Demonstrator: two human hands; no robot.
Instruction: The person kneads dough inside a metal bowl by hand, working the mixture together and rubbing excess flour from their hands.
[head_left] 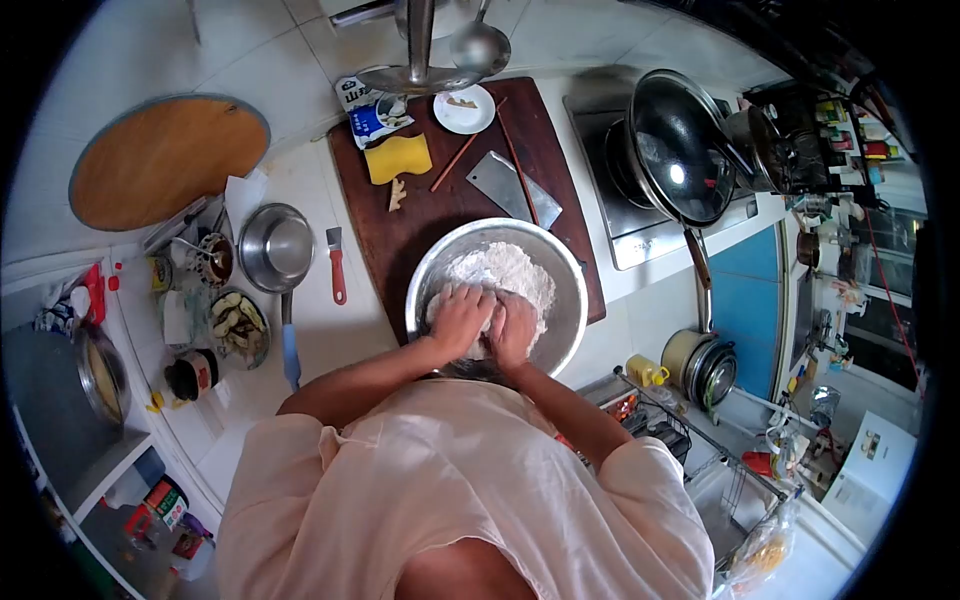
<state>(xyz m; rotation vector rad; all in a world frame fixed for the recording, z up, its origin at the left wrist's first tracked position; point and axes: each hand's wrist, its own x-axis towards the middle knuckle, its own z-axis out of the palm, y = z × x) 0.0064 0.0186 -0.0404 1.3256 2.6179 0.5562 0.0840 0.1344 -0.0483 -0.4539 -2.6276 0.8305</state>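
Observation:
A large metal bowl (575, 318) stands on the near edge of the dark wooden cutting board (370, 205). Inside it is pale, crumbly flour dough (520, 272), loose and dry-looking at the far side. Both hands are down in the bowl, side by side and touching. My left hand (462, 317) is curled over the dough, knuckles up. My right hand (514, 328) presses against it from the other side, fingers bent into the dough. The fingertips of both hands are hidden in it.
On the board lie a cleaver (500, 184), chopsticks (455, 162), a yellow sponge (398, 158), ginger (397, 194) and a small white plate (464, 108). A saucepan (275, 248) and a red-handled peeler (338, 275) are left; a lidded wok (680, 148) sits on the stove at right.

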